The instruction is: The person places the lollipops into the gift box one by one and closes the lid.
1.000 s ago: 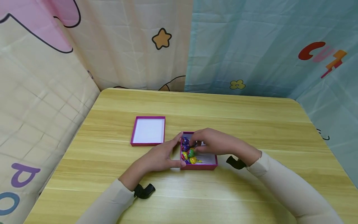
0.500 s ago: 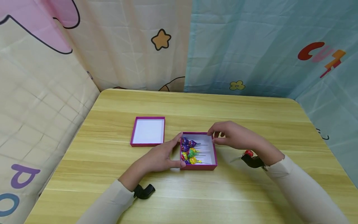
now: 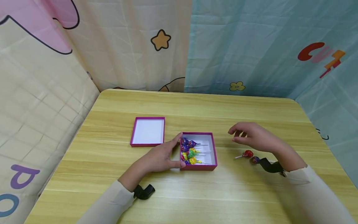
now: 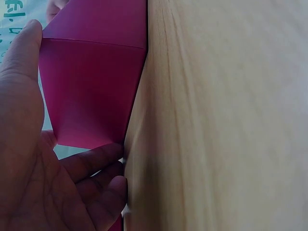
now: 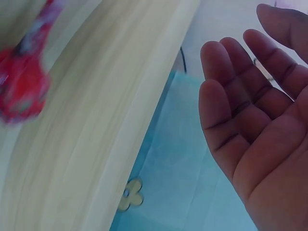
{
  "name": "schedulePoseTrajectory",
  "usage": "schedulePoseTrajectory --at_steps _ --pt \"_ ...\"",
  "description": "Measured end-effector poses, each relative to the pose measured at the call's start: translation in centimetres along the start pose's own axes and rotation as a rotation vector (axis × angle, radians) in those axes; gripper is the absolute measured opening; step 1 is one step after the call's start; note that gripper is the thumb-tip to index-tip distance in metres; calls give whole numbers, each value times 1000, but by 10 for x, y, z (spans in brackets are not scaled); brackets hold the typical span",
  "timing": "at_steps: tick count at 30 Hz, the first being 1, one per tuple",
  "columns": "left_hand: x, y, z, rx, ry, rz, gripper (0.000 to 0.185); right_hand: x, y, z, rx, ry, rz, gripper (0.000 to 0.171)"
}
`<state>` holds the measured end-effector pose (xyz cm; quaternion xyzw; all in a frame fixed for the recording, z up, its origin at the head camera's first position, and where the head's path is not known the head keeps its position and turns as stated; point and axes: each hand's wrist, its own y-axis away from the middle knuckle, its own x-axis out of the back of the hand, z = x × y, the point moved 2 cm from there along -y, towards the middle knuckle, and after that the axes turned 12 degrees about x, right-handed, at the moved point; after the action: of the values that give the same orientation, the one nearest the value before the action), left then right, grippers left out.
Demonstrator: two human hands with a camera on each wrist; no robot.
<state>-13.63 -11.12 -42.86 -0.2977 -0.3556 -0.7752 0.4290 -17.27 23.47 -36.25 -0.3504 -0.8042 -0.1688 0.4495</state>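
Note:
A magenta box with a white inside stands on the table, holding several wrapped lollipops in purple, yellow and green, heads to the left and sticks to the right. My left hand grips the box's left end, thumb at the near corner and index finger at the far one. In the left wrist view the thumb lies along the box's edge and the other fingers are bent against its wall. To the right of the box, my right hand hovers with loosely bent fingers, holding nothing. Below it lie a red lollipop and a purple lollipop.
The box's lid lies inside up, behind and left of the box. A patterned curtain hangs along the table's far edge. Black wrist cameras sit on both forearms, one partly covering the purple lollipop.
My right hand has come out of the box and moved right, past the box's right wall. The two lollipops beneath it have come into view. My left hand and the box stay put.

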Motion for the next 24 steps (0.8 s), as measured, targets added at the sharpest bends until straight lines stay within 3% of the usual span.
schedulePoseTrajectory --at_steps 14,24 --pt "-1 -2 -1 0 -8 7 110 1 45 31 -91 -58 6 22" --pt "-1 -2 -1 -4 -8 12 110 -8 58 43 -118 -99 -54 23"
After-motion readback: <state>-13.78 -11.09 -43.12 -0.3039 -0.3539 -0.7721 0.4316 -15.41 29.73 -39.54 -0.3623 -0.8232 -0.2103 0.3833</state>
